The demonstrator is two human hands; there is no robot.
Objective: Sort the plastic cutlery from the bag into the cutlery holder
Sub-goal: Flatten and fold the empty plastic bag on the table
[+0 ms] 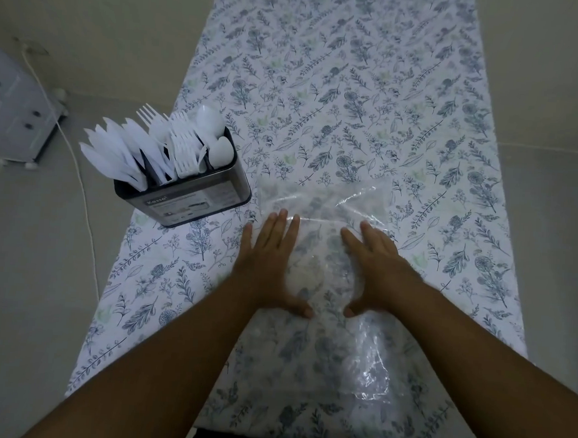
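Observation:
A clear plastic bag (329, 204) lies flat on the flower-patterned tablecloth (355, 104), with no cutlery visible inside it. My left hand (271, 261) presses on its left part with straight fingers. My right hand (376, 268) lies flat on its right part, thumbs pointing toward each other. At the table's left edge stands a metal cutlery holder (187, 195). It carries white plastic knives (116, 150) on the left, forks (177, 144) in the middle and spoons (215, 136) on the right.
A white cable (80, 185) runs over the floor left of the table. A grey perforated panel (13, 110) sits at the far left. The tablecloth stretches away beyond the bag.

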